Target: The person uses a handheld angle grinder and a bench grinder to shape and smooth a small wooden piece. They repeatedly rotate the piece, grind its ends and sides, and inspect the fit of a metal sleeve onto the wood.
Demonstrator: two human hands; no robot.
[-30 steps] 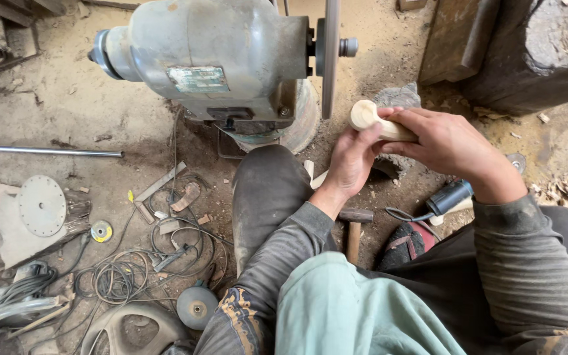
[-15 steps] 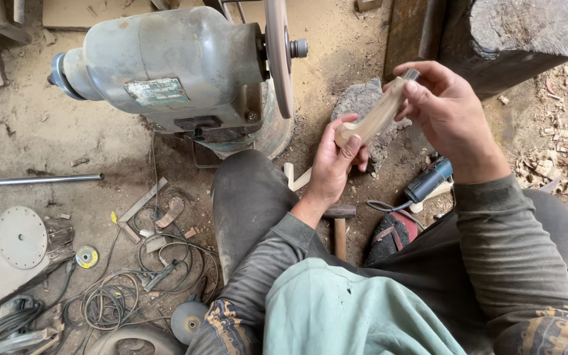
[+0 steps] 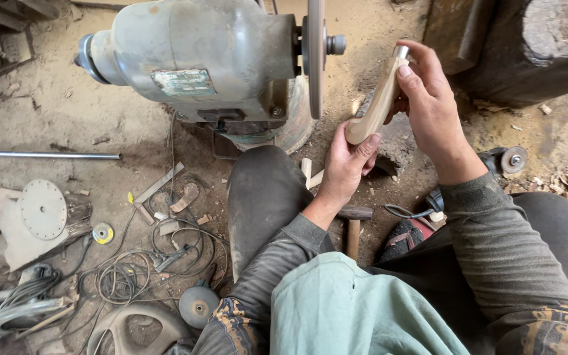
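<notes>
I hold a pale wooden handle [image 3: 377, 105] with a metal ferrule at its top end, tilted upright in front of me. My left hand [image 3: 346, 164] grips its lower butt end. My right hand [image 3: 432, 108] pinches the upper end near the ferrule. The handle sits just right of the thin grinding disc [image 3: 315, 56] of a grey bench grinder motor [image 3: 198, 62], a short gap apart from it.
A hammer [image 3: 353, 227] lies between my knees. An angle grinder [image 3: 494, 164] lies at right beside a large wooden block [image 3: 540, 46]. Tangled wires [image 3: 126, 276], round discs [image 3: 44, 209] and a metal rod [image 3: 41, 156] litter the dusty floor at left.
The handle has swung from lying end-on in my hands to standing nearly upright. My right hand rose to its top end, and the view shifted closer to the grinder.
</notes>
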